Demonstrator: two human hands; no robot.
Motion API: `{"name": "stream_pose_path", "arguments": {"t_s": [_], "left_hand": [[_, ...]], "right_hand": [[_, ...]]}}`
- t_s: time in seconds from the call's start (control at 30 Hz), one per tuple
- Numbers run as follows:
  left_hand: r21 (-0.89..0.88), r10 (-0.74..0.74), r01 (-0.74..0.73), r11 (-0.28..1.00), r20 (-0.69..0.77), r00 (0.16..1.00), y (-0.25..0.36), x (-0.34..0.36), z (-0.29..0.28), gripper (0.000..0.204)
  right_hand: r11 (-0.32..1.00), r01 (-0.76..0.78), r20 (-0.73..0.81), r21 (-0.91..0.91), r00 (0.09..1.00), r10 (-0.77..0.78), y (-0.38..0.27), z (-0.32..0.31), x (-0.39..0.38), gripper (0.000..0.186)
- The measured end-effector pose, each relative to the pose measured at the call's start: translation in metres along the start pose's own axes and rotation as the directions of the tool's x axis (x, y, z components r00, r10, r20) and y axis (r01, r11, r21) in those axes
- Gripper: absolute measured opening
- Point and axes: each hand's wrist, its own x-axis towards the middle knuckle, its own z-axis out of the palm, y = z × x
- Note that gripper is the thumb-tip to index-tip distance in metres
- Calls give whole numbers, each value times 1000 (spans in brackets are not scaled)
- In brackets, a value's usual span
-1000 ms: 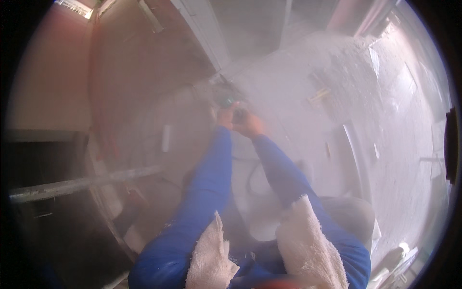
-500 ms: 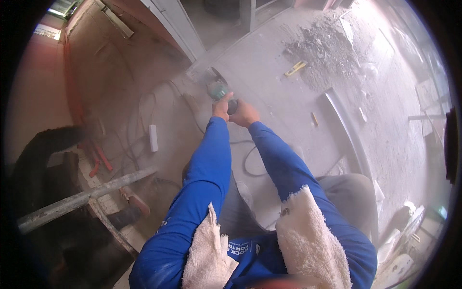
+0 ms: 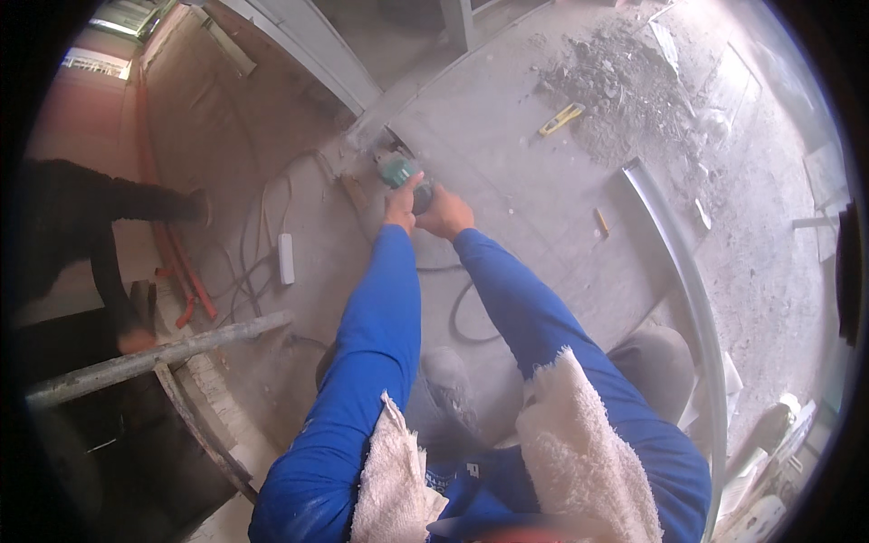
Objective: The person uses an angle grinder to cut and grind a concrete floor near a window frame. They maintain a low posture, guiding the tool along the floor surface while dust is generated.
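Observation:
Both of my arms reach forward to a green and black angle grinder (image 3: 396, 170). Its dark cutting disc (image 3: 397, 139) stands edge-on at the floor, close to the foot of a pale door frame (image 3: 344, 72). My left hand (image 3: 402, 204) is wrapped round the grinder's body from the left. My right hand (image 3: 445, 214) grips the dark rear of the tool. Dust hazes the air around the disc, and the exact spot where it meets the floor is hard to make out.
A grey metal channel (image 3: 674, 253) lies curving along my right. Beyond it are a yellow utility knife (image 3: 562, 119) and a heap of rubble (image 3: 625, 95). Cables and a white power strip (image 3: 286, 259) lie left. A metal pipe (image 3: 163, 360) and a dark-sleeved co-worker (image 3: 136, 199) are at far left.
The grinder and both my hands have shifted slightly left in the picture, my grip unchanged. At the left, the co-worker's arms have moved, and a hand now shows near the pipe.

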Motion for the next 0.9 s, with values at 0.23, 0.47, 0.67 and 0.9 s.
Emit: {"name": "stream_pose_path", "arguments": {"t_s": [0.23, 0.47, 0.67, 0.9], "left_hand": [[-104, -46, 52, 993, 57, 997, 11, 22, -14, 53], [-132, -6, 18, 991, 85, 996, 2, 30, -16, 34], [-83, -4, 13, 996, 106, 994, -2, 38, -14, 35], [-94, 19, -4, 996, 155, 988, -4, 47, -13, 37]], "right_hand": [[1000, 20, 1, 17, 1000, -20, -13, 2, 12, 75], [999, 44, -39, 6, 998, -44, -14, 6, 18, 73], [1000, 27, -46, -1, 999, -27, -8, 9, 24, 73], [1000, 18, -44, 6, 999, -17, -4, 8, 32, 73]]}}
